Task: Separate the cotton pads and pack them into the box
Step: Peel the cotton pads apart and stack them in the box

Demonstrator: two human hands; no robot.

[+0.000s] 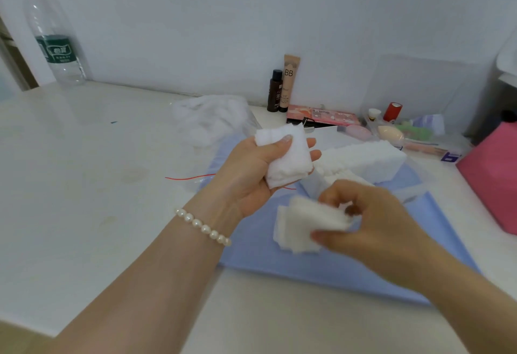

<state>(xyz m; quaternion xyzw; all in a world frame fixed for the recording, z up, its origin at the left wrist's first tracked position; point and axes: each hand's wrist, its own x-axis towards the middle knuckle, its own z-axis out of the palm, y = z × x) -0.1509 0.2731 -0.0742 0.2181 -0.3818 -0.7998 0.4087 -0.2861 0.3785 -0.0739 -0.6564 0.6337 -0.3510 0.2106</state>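
On the white table [84, 185], a blue mat [321, 267] lies toward the right edge, probably to keep the cotton clean. At the mat's far edge a long block of pads [363, 158] lies in clear wrapping (I cannot make out a box). Above the mat, the left hand [251, 169] clasps a small stack [285, 155] under its thumb. The right hand [372, 222] pinches another stack [305, 227], seemingly to peel pads apart.
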